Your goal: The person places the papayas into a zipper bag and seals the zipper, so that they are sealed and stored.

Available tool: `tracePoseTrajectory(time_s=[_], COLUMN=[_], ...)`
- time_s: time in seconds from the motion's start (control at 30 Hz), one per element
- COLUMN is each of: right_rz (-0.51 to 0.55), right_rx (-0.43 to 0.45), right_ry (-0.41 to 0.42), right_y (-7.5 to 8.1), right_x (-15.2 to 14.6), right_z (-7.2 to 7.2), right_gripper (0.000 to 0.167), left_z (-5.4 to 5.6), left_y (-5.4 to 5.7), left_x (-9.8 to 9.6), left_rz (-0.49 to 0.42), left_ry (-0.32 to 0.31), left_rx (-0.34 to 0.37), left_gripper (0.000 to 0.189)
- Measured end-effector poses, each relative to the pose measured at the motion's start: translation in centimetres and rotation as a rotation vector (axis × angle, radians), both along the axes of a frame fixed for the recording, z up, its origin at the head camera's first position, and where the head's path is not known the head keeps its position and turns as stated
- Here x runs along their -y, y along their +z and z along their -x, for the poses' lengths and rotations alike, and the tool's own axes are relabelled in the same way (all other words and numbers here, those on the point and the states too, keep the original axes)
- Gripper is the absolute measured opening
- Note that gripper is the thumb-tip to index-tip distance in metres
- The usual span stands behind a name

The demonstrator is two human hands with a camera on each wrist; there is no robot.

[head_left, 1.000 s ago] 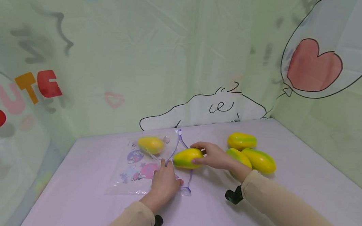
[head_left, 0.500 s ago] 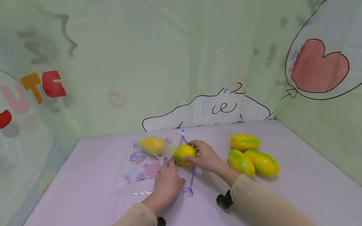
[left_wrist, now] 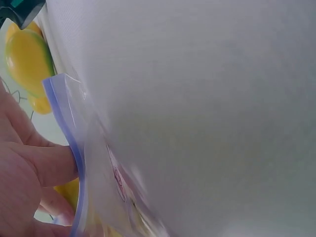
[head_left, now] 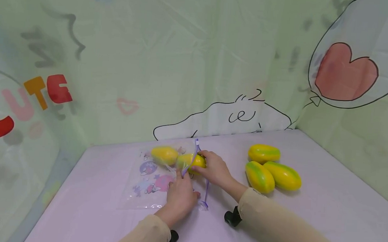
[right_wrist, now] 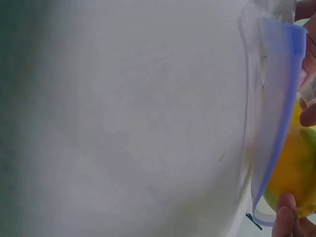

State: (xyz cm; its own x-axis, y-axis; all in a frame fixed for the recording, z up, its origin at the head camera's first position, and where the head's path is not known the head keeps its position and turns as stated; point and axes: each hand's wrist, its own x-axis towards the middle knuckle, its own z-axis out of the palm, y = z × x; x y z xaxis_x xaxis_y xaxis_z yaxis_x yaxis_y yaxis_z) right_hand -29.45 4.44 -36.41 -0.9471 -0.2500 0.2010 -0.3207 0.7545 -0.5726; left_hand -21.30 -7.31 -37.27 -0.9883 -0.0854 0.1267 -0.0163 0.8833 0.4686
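Observation:
A clear zip bag [head_left: 131, 200] with cartoon prints and a purple-blue zip strip lies flat, its mouth to the right. One yellow papaya [head_left: 163, 155] is inside it. My left hand [head_left: 181, 194] holds the bag at its mouth; in the left wrist view the thumb [left_wrist: 57, 165] lies against the zip strip. My right hand [head_left: 216, 168] grips the right end of a second yellow-green papaya [head_left: 188, 161], which is partway through the mouth, close beside the first. The right wrist view shows this papaya [right_wrist: 291, 168] behind the zip strip [right_wrist: 285, 123].
Three more papayas [head_left: 282, 175] sit grouped on the pale purple tabletop [head_left: 103, 218], to the right of the hands. A printed light-green curtain [head_left: 170, 61] stands behind the table and along its sides. Black wrist cameras [head_left: 233, 217] sit under both cuffs.
My right hand has moved left, carrying the papaya from the bag's mouth partly inside, up to the first one. The left hand has stayed at the bag's edge.

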Motion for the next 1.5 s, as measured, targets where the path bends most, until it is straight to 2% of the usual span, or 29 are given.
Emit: tracePoseTrajectory(time_s=[0.43,0.57,0.83,1.07,1.33,1.5], right_rz=[-0.017,0.024,0.07,0.12,0.252,0.34], right_rx=[-0.007,-0.003,0.074,0.116,0.181,0.21], right_ry=[0.025,0.037,0.08,0.109,-0.012,-0.02], right_y=[0.1,0.2,0.2,0.4,0.0,-0.2], right_x=[0.9,1.0,0.9,0.2,1.2,1.8], right_z=[0.2,0.4,1.3,2.1,2.4,2.6], right_gripper=[0.055,0.055,0.053,0.05,0.035,0.029], left_z=[0.1,0.1,0.1,0.1,0.2,0.4], left_y=[0.1,0.2,0.4,0.4,0.5,0.7], left_x=[0.1,0.2,0.3,0.2,0.0,0.0], left_rz=[-0.018,-0.004,0.032,0.021,0.012,0.033], left_ry=[0.002,0.003,0.003,0.011,0.023,0.011], left_rx=[0.018,0.005,-0.002,-0.008,-0.004,-0.007], left_gripper=[0.076,0.077,0.077,0.072,0.069,0.068])
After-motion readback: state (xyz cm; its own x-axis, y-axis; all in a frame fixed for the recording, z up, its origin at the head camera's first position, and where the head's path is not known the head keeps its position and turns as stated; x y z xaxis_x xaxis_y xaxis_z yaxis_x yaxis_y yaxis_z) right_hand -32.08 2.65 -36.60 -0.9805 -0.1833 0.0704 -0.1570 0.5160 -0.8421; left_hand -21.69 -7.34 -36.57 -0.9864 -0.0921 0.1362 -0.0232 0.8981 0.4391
